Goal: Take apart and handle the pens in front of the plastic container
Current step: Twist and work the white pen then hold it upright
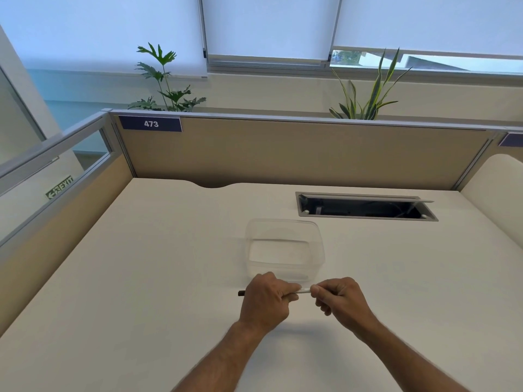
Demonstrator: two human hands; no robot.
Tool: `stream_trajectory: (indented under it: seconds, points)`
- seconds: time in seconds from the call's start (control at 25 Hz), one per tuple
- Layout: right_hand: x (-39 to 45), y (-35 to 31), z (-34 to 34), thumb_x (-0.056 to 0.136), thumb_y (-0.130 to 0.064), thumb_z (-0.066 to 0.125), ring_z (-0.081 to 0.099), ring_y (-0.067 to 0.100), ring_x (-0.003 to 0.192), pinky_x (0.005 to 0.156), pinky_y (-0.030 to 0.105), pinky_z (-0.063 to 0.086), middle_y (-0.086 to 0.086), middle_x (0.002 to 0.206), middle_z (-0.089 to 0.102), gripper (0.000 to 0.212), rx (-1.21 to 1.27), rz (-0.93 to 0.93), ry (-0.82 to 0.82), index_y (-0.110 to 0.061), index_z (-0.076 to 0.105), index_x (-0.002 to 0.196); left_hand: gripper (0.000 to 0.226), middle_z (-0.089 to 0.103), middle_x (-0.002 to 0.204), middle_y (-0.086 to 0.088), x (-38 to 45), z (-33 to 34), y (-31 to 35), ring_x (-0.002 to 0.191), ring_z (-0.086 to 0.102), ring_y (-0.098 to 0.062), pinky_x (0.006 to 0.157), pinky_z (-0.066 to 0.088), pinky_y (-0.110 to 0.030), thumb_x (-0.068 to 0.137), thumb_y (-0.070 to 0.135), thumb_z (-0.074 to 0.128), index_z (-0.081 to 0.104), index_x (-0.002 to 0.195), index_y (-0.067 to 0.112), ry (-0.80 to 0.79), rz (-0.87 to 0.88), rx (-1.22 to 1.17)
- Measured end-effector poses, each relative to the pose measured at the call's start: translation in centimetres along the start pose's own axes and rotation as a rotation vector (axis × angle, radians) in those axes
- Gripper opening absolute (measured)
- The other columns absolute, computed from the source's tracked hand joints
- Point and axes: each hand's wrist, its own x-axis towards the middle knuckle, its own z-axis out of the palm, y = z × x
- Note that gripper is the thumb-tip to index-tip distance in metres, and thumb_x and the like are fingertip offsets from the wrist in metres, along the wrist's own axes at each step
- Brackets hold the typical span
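Observation:
A white pen [305, 290] with a dark end lies level between both my hands, just in front of the clear plastic container [284, 274]. My left hand [267, 299] is wrapped in a fist around the pen's left part, and the dark tip sticks out past it to the left. My right hand [341, 297] pinches the pen's right end with its fingertips. Only a short white stretch of the barrel shows between the hands. The container looks empty. I see no other pens.
The white desk [158, 264] is bounded by beige partition walls at the back and left. An open cable slot [365, 209] is sunk into the desk behind and to the right of the container. Two plants stand behind the partition.

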Motion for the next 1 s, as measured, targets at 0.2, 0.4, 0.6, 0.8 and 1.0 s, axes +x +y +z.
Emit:
stream_trajectory:
  seconds: [0.2, 0.4, 0.6, 0.8, 1.0]
  points:
    - [0.1, -0.2, 0.3, 0.096, -0.029, 0.061, 0.044, 0.014, 0.043, 0.045, 0.026, 0.037, 0.001, 0.045, 0.054, 0.047, 0.016, 0.050, -0.015, -0.014, 0.060, 0.051, 0.018, 0.076, 0.072, 0.005, 0.2, -0.1, 0.3, 0.059, 0.056, -0.021, 0.059, 0.045, -0.031, 0.075, 0.021, 0.075, 0.077, 0.093, 0.027, 0.027, -0.002, -0.020]
    - [0.2, -0.5, 0.7, 0.092, -0.058, 0.049, 0.038, 0.013, 0.036, 0.041, 0.019, 0.033, 0.001, 0.037, 0.045, 0.068, -0.027, 0.115, -0.052, -0.015, 0.049, 0.040, 0.018, 0.076, 0.073, 0.002, 0.3, -0.3, 0.2, 0.061, 0.057, -0.023, 0.060, 0.047, -0.032, 0.077, 0.022, 0.073, 0.076, 0.094, 0.025, 0.007, 0.007, -0.023]
    - [-0.1, 0.1, 0.5, 0.097, -0.041, 0.055, 0.064, 0.023, 0.056, 0.049, 0.031, 0.053, 0.013, 0.067, 0.071, 0.042, 0.163, 0.125, -0.085, -0.009, 0.075, 0.080, 0.018, 0.076, 0.076, 0.003, -0.2, -0.4, 0.1, 0.064, 0.056, -0.022, 0.062, 0.047, -0.033, 0.082, 0.026, 0.066, 0.074, 0.097, 0.027, -0.076, -0.007, -0.036]
    - [-0.2, 0.5, -0.2, 0.091, -0.002, 0.066, 0.070, 0.027, 0.066, 0.056, 0.033, 0.057, 0.016, 0.077, 0.076, 0.013, 0.176, 0.000, -0.108, -0.010, 0.076, 0.094, 0.015, 0.068, 0.068, 0.004, -0.1, -0.8, 0.0, 0.064, 0.052, -0.015, 0.058, 0.047, -0.032, 0.087, 0.031, 0.054, 0.068, 0.088, 0.027, -0.200, -0.061, -0.048]
    - [0.2, 0.5, -0.3, 0.090, 0.000, 0.067, 0.072, 0.028, 0.066, 0.056, 0.031, 0.056, 0.014, 0.077, 0.077, 0.013, 0.105, -0.046, -0.124, -0.008, 0.076, 0.096, 0.022, 0.069, 0.069, 0.005, 0.1, -1.2, -0.1, 0.062, 0.058, -0.013, 0.059, 0.053, -0.034, 0.093, 0.030, 0.047, 0.065, 0.083, 0.024, -0.315, -0.098, -0.113]
